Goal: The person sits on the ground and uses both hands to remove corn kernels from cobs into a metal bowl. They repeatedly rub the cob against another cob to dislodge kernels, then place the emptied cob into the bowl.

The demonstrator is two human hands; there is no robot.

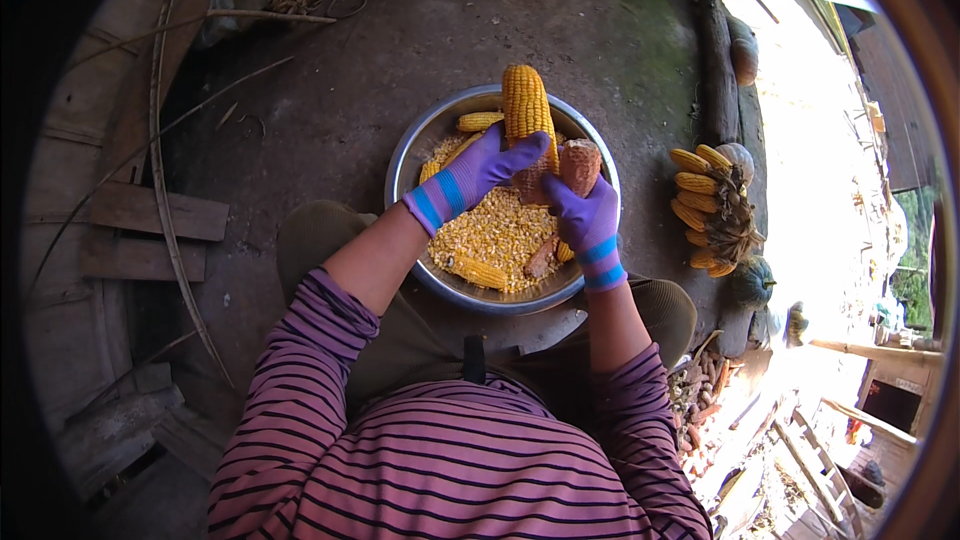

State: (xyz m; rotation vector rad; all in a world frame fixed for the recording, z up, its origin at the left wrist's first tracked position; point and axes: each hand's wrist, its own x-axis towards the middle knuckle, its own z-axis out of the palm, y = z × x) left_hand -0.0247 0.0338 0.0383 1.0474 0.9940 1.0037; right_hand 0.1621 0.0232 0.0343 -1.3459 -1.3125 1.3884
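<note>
A partly shelled ear of yellow corn (529, 105) is gripped in my left hand (499, 165), in a purple glove with a blue-striped cuff. Its upper end still carries kernels, while its lower end is bare reddish cob. My right hand (589, 206), gloved alike, holds a bare corn cob (580, 163) close beside the ear's lower part. Below both hands is a wide metal basin (480, 305). Loose corn kernels (495, 229) cover its bottom. A yellow ear (478, 271) lies near its front edge, a bare cob (540, 259) lies at the right, and more ears rest at the back left.
To the right, a bundle of corn ears (697, 202) tied by husks lies beside a green pumpkin (752, 281) and a log (716, 60). Several bare cobs (694, 397) are heaped at lower right. Thin bent sticks (159, 127) and wooden boards (157, 211) are at left.
</note>
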